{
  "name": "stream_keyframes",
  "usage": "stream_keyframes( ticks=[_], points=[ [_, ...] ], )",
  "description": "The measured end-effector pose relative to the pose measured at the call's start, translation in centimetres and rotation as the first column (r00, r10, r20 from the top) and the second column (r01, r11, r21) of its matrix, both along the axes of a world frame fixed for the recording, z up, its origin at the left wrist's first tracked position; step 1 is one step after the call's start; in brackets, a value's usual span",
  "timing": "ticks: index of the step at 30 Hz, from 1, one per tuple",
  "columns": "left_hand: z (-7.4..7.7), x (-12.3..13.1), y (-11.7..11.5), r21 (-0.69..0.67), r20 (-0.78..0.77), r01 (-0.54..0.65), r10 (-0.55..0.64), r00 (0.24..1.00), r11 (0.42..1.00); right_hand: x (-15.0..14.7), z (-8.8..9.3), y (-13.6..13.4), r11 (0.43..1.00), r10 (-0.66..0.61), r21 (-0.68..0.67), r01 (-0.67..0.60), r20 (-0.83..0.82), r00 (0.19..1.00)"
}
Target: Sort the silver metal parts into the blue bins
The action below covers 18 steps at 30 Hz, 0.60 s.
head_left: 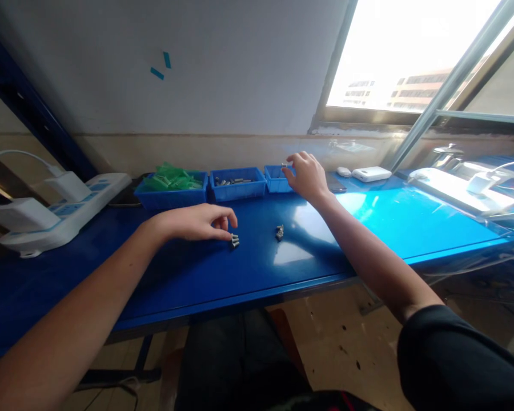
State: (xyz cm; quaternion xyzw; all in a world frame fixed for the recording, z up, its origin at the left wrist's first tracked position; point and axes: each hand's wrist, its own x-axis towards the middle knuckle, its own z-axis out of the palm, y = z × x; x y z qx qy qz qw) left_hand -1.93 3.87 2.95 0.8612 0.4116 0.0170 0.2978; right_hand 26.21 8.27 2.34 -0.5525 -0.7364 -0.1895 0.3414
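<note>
My left hand (203, 221) rests low over the blue table, thumb and forefinger apart and holding nothing. Its thumb tip is right beside a few small silver screws (235, 241), close enough that I cannot tell if they touch. Farther right lies a second little heap of screws (279, 232). My right hand (307, 176) is raised at the small blue bin (276, 184), partly covering it. Between its thumb and forefinger shows a small silver screw (284, 165). What lies in that bin is mostly hidden.
A blue bin (237, 191) of metal cylindrical parts and another bin (171, 197) with green plastic pieces (171, 177) stand along the wall. White power strips (75, 211) flank the table. Behind my right hand lie a dark flat object (336, 184) and a white device (371, 173).
</note>
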Motion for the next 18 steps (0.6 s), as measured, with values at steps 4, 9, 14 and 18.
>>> stream_keyframes(
  ticks=[4,9,14,18],
  points=[
    [-0.9,-0.1,0.5,0.111,-0.102,0.033,-0.022,0.995,0.993,0.0,-1.2,-0.4,0.992,0.037,-0.126,-0.031,0.043,0.998],
    [-0.9,0.3,0.4,0.205,-0.114,-0.011,0.036,0.993,0.979,-5.6,-1.7,-4.6,0.859,0.480,-0.264,-0.439,0.116,0.870],
    [-0.7,-0.2,0.5,0.251,-0.172,-0.051,0.096,0.980,0.967,-7.5,-2.9,-5.6,0.648,0.735,-0.463,-0.604,0.175,0.655],
    [-0.3,-0.4,0.3,0.212,-0.160,-0.063,0.098,0.982,0.975,-7.0,-2.8,-5.0,0.696,0.702,-0.414,-0.587,0.222,0.677]
  ],
)
